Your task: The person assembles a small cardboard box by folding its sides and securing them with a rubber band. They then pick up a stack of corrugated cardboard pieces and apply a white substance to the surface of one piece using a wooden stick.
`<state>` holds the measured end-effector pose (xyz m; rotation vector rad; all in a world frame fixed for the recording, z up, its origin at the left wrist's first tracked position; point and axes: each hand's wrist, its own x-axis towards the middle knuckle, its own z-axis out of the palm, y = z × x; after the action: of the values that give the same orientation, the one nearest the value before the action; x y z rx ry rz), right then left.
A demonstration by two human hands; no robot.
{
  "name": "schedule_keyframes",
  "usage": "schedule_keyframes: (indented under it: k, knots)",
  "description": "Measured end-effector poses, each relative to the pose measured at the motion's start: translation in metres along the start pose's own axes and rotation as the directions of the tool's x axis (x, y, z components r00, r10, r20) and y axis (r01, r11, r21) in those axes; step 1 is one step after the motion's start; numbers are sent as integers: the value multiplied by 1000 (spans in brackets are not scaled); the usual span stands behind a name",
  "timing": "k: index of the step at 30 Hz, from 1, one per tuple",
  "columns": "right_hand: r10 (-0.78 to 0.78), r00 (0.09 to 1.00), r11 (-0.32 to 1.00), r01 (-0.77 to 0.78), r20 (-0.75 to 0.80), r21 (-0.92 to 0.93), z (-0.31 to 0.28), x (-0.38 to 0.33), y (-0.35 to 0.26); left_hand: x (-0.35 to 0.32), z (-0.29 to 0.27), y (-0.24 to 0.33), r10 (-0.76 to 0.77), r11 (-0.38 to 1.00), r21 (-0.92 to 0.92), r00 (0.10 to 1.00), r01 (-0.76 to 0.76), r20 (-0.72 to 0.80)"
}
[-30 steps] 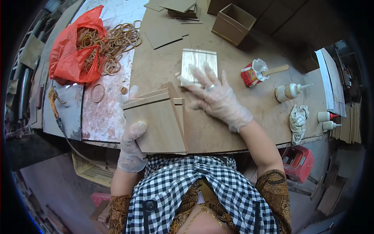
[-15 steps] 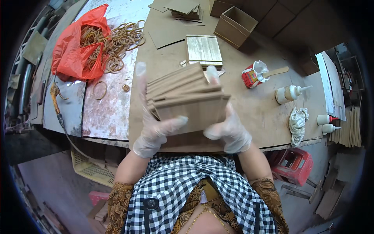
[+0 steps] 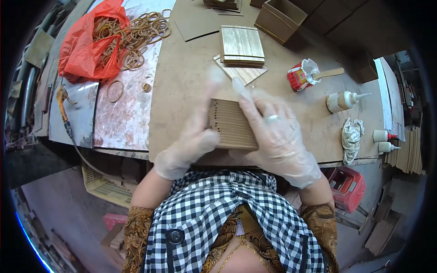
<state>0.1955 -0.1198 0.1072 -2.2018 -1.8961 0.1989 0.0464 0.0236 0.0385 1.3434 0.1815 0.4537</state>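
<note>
Brown workbench [image 3: 182, 86], far edge cut off by frame. Stack of thin wooden panels [image 3: 231, 123] stands on edge near the bench's front, clamped between both gloved hands. Left hand [image 3: 191, 136] presses its left side, fingertips motion-blurred. Right hand [image 3: 275, 132] lies over top and right side, covering that end; palm contact hidden. Smaller panel stack [image 3: 241, 45] sits behind. Glue bottle [image 3: 343, 100] lies right.
</note>
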Motion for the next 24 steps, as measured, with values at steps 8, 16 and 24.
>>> schedule_keyframes:
  k: [8, 16, 24]
  knots:
    - [50, 971, 923, 43, -232, 382, 22, -11, 27, 15, 11, -30, -22, 1000, -16, 1000, 22, -5]
    - [3, 932, 849, 189, -363, 493, 45, -6, 45, 18, 17, -40, 7, 1000, -29, 996, -10, -84]
    - [320, 870, 411, 230, -376, 882, 66, 0, 22, 18, 23, -39, 23, 980, 200, 996, -5, -85]
